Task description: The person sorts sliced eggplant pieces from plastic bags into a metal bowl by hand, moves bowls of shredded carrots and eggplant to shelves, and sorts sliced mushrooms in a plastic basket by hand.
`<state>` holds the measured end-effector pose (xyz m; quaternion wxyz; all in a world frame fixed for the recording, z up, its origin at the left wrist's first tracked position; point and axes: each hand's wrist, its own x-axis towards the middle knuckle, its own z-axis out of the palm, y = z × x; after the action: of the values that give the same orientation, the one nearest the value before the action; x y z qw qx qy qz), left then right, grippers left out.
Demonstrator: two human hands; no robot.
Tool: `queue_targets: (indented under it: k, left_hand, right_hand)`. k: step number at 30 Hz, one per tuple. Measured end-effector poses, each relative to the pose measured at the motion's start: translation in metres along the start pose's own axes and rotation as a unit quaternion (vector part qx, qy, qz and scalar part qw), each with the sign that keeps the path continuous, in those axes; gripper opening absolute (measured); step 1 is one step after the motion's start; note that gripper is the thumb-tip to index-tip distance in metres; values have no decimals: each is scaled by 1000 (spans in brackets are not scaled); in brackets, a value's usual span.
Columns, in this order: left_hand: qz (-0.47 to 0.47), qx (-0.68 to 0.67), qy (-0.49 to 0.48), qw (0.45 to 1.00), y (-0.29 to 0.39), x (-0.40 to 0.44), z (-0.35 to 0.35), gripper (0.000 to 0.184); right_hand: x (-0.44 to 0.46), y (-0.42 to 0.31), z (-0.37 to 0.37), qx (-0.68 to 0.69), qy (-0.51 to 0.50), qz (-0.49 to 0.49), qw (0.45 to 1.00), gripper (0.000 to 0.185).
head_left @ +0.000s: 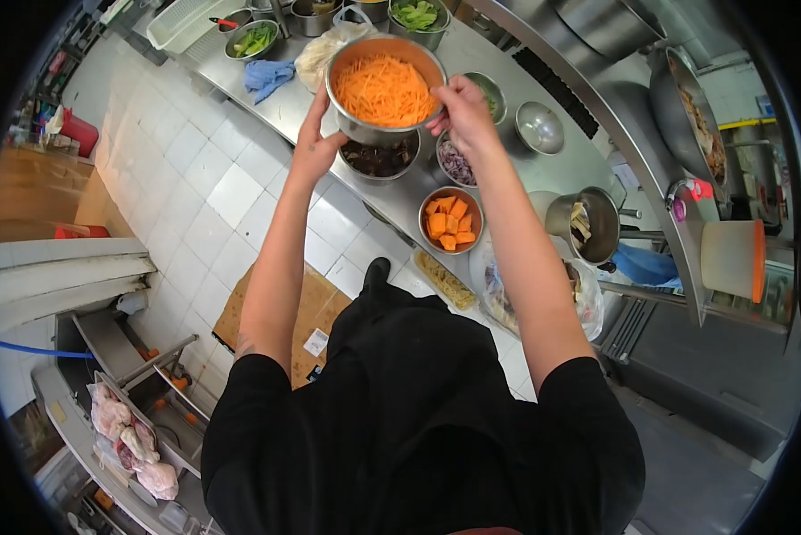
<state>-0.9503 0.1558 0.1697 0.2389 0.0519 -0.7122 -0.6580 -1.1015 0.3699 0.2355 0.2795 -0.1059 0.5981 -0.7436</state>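
Note:
Both hands carry a metal bowl (347,111) heaped with shredded carrot (384,92). My left hand (314,138) supports its left side, with the thumb reaching underneath. On the right, my right hand (461,114) grips the rim. Just below the held bowl stands a bowl of dark pieces (381,157), partly covered by it. A bowl of chopped purple onion (455,164) sits under my right wrist, and a bowl of orange chunks (450,221) is nearer my body.
The steel counter (547,174) also bears an upturned-looking metal bowl (540,127), a pot (587,223), a blue cloth (268,78) and bowls of greens (251,41). A shelf edge (636,152) runs along the right. Raw poultry (133,441) lies at lower left; cardboard (280,308) covers floor tiles.

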Motion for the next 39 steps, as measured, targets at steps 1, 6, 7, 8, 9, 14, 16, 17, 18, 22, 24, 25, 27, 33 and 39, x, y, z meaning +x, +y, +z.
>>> queue_targets:
  k: [1, 6, 7, 8, 9, 14, 16, 17, 18, 22, 24, 25, 27, 33, 39]
  left_hand:
    - [-23, 0, 11, 1000, -11, -7, 2, 101]
    - [-79, -19, -6, 997, -51, -41, 13, 106]
    - [-96, -8, 11, 995, -61, -45, 11, 106]
    - [-113, 4, 25, 993, -68, -49, 9, 106]
    - [-127, -19, 29, 991, -64, -51, 8, 105]
    - [-105, 27, 111, 988, -38, -64, 11, 85]
    - [-79, 16, 156, 985, -23, -77, 22, 80]
    - [-61, 41, 168, 983, -8, -85, 32, 77]
    - [-56, 60, 168, 982, -4, -94, 40, 73]
    - [16, 133, 84, 987, -18, -132, 79, 52]
    - [39, 151, -39, 987, 19, -147, 132, 37]
    - [44, 124, -141, 981, 26, -154, 155, 33]
    - [123, 61, -303, 943, 60, -162, 213, 31]
    - [235, 110, -423, 868, 39, -144, 353, 41]
    - [118, 185, -485, 847, 25, -90, 358, 44]
  right_hand:
    - [0, 16, -4, 0, 1, -3, 1000, 14]
    - [-8, 96, -18, 21, 47, 51, 997, 17]
    - [-11, 100, -20, 21, 46, 48, 998, 18]
    - [-15, 99, -20, 7, 53, 39, 998, 16]
    - [-20, 94, -20, -8, 62, 29, 998, 16]
    - [-121, 10, -50, -16, 16, -22, 999, 24]
    - [-186, -21, -87, -55, 30, -46, 997, 23]
    - [-219, -31, -111, -72, 50, -74, 993, 23]
    - [-252, -39, -136, -92, 116, -79, 986, 23]
    - [-376, -33, -231, -138, 409, -101, 897, 21]
    - [-416, -12, -260, -164, 435, -83, 882, 20]
    - [-427, -5, -267, -192, 455, -64, 867, 18]
    - [-425, 8, -255, -212, 382, -35, 899, 16]
    - [-335, 57, -256, -557, 236, -122, 787, 19]
    - [-319, 62, -266, -583, 227, -72, 777, 38]
